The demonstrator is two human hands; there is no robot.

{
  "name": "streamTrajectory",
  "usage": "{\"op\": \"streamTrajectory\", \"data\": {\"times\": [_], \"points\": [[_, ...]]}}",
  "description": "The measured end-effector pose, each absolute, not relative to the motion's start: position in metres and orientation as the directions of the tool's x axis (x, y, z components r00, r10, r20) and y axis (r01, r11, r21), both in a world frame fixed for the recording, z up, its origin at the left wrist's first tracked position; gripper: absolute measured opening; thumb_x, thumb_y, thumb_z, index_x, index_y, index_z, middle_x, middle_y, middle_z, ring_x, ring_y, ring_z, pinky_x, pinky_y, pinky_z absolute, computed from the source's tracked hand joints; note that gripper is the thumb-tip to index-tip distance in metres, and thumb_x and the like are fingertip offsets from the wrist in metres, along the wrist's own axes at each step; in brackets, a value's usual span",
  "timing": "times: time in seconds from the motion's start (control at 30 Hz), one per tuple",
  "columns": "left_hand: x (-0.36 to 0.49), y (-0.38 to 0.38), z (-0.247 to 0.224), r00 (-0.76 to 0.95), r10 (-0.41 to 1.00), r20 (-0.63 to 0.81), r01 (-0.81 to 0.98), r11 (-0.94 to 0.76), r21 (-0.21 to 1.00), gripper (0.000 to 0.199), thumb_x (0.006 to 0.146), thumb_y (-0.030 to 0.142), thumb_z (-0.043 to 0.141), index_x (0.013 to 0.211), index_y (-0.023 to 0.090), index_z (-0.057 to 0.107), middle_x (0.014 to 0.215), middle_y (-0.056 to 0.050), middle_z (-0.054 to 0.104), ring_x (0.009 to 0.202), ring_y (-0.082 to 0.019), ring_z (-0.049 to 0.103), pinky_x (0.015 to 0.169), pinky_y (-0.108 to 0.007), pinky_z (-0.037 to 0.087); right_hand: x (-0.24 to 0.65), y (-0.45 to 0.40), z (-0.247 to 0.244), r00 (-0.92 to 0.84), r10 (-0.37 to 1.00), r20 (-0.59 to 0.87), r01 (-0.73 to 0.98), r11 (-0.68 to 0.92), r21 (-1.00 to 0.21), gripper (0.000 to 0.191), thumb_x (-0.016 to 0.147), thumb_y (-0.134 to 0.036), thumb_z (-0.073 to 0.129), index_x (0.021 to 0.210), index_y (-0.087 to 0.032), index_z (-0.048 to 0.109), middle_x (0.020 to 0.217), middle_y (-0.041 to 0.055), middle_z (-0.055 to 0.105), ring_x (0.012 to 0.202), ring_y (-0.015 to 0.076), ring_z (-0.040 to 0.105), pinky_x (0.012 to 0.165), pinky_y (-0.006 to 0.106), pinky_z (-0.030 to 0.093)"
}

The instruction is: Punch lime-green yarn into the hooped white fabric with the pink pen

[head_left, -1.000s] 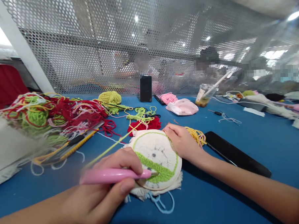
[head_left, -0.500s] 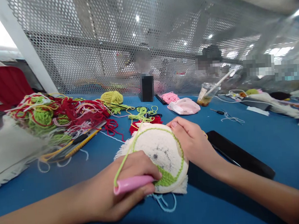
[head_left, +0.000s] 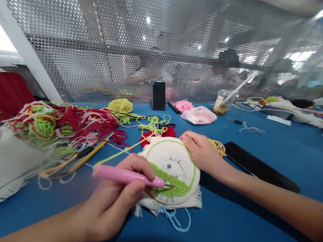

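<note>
My left hand (head_left: 111, 203) is closed round a pink punch needle (head_left: 121, 173), held like a pen. Its metal tip touches the green stitches (head_left: 164, 179) on the lower part of a round embroidery hoop (head_left: 197, 178). Out of the tool's rear end runs light green yarn (head_left: 120, 153) toward the far side of the hoop. Cream cloth (head_left: 163, 154) in the hoop bears dark printed marks and a green outline; its frayed edges hang outside. My right hand (head_left: 200, 149) grips the hoop's right rim, its fingertips partly hidden behind. Light blue yarn (head_left: 178, 225) trails below.
A tangled yarn heap (head_left: 67, 121) and a utility knife (head_left: 85, 153) lie left. Behind the hoop are red yarn (head_left: 166, 132), an upright phone (head_left: 159, 96) and a pink plastic bag (head_left: 200, 115). A drink cup (head_left: 221, 102) and a black slab (head_left: 260, 166) stand and lie right.
My left hand has shifted left and down, and the punch needle's metal tip now shows. More of the green stitching is uncovered. The yarn now slants lower to the left.
</note>
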State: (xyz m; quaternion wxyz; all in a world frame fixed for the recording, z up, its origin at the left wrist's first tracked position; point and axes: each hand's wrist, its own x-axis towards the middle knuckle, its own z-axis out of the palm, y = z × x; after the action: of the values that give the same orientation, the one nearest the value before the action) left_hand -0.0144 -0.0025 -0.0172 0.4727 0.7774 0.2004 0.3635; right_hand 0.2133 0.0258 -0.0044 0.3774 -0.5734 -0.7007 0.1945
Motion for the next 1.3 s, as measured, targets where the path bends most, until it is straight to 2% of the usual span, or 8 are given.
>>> {"op": "streamTrajectory", "data": {"times": [0.37,0.53,0.7,0.8,0.9,1.0,1.17,1.3], "points": [[-0.011,-0.003,-0.009,0.653,0.647,0.392,0.012,-0.527,0.849,0.022,0.089,0.035,0.029,0.096,0.024,0.047,0.086,-0.005,0.052,0.075,-0.017,0.056,0.064,-0.029,0.049,0.214,0.027,-0.005,-0.071,0.948,0.311,0.654,0.279,-0.703,0.027,0.086,-0.027,0.031,0.066,-0.017,0.046,0.059,-0.0020,0.043,0.054,0.0102,0.037,0.048,0.023,0.027],[-0.007,-0.003,-0.001,0.718,0.574,0.393,0.105,-0.648,0.754,0.017,0.088,0.022,0.035,0.095,0.021,0.050,0.084,-0.004,0.054,0.073,-0.013,0.055,0.066,-0.024,0.047,0.213,0.025,-0.002,-0.065,0.948,0.312,0.663,0.275,-0.696,0.028,0.087,-0.028,0.031,0.065,-0.017,0.046,0.059,-0.0023,0.044,0.055,0.0099,0.037,0.049,0.023,0.027],[-0.002,-0.002,0.004,0.831,0.443,0.335,0.147,-0.757,0.637,0.020,0.081,0.009,0.042,0.097,0.016,0.051,0.091,-0.006,0.056,0.084,-0.015,0.053,0.077,-0.027,0.044,0.204,0.008,0.013,-0.051,0.941,0.335,0.600,0.297,-0.743,0.029,0.088,-0.032,0.032,0.071,-0.018,0.051,0.061,-0.0016,0.047,0.056,0.0101,0.039,0.048,0.023,0.030],[0.000,-0.003,0.004,0.827,0.461,0.321,0.167,-0.747,0.644,0.016,0.082,0.010,0.042,0.094,0.015,0.050,0.090,-0.007,0.057,0.082,-0.016,0.053,0.076,-0.028,0.044,0.198,0.000,0.019,-0.023,0.942,0.336,0.433,0.312,-0.846,0.024,0.086,-0.035,0.036,0.078,-0.019,0.051,0.068,-0.0006,0.051,0.059,0.0102,0.044,0.049,0.021,0.034],[0.000,-0.003,0.001,0.758,0.539,0.368,0.167,-0.705,0.690,0.016,0.084,0.013,0.039,0.096,0.017,0.049,0.090,-0.006,0.058,0.083,-0.016,0.054,0.076,-0.027,0.044,0.199,0.004,0.016,0.005,0.973,0.231,0.135,0.228,-0.964,0.024,0.085,-0.041,0.036,0.091,-0.021,0.047,0.067,-0.0018,0.048,0.053,0.0097,0.045,0.046,0.021,0.036],[0.000,-0.002,-0.001,0.623,0.640,0.450,0.195,-0.684,0.702,0.018,0.087,0.016,0.036,0.098,0.018,0.051,0.092,-0.006,0.058,0.087,-0.015,0.054,0.078,-0.027,0.043,0.204,0.011,0.009,-0.030,0.977,0.209,-0.008,0.209,-0.978,0.024,0.083,-0.039,0.040,0.101,-0.022,0.043,0.069,-0.0024,0.047,0.056,0.0095,0.046,0.051,0.022,0.040],[-0.001,0.000,-0.001,0.639,0.609,0.471,0.202,-0.722,0.661,0.020,0.085,0.015,0.040,0.101,0.019,0.052,0.095,-0.005,0.058,0.090,-0.016,0.053,0.079,-0.026,0.043,0.204,0.007,0.009,-0.154,0.958,0.242,0.203,0.271,-0.941,0.035,0.082,-0.028,0.046,0.116,-0.024,0.039,0.094,0.0027,0.054,0.079,0.0131,0.053,0.066,0.026,0.045],[0.000,0.001,0.000,0.695,0.526,0.491,0.225,-0.807,0.546,0.024,0.083,0.018,0.044,0.106,0.020,0.050,0.097,-0.005,0.056,0.091,-0.018,0.049,0.085,-0.034,0.037,0.201,-0.001,0.016,-0.148,0.940,0.307,0.379,0.340,-0.861,0.033,0.086,-0.026,0.039,0.117,-0.023,0.046,0.109,0.0041,0.056,0.096,0.0154,0.051,0.083,0.031,0.042]]}}
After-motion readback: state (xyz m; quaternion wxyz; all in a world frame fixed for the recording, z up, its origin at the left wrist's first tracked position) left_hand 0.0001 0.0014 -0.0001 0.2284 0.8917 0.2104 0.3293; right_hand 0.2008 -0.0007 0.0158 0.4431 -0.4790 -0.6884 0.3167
